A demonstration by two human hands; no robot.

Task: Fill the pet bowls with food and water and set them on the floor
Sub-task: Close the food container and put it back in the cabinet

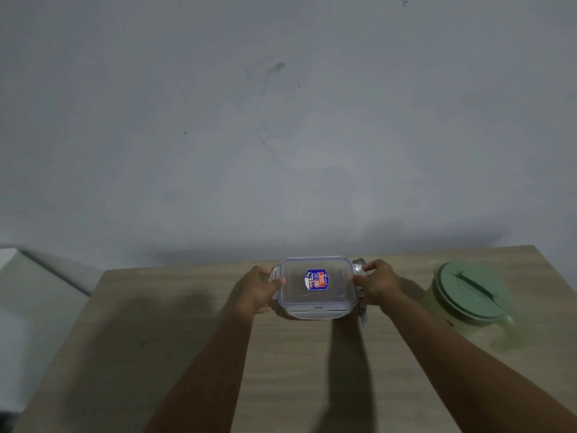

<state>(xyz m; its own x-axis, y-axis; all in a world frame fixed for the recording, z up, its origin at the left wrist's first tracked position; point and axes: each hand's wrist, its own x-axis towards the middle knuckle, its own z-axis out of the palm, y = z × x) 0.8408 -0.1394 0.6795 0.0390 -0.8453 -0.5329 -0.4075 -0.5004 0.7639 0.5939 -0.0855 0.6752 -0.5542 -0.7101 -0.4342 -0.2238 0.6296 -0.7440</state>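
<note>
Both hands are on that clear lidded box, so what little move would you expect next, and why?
Probably unclipping the side latches. The left hand and right hand each grip an end of the clear food container, whose lid is still on, and fingers rest at the side flaps. The food cannot come out until it opens.

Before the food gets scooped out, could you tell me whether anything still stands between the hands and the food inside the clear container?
Yes: the lid is on the container, with the left hand and right hand at its side latches.
</note>
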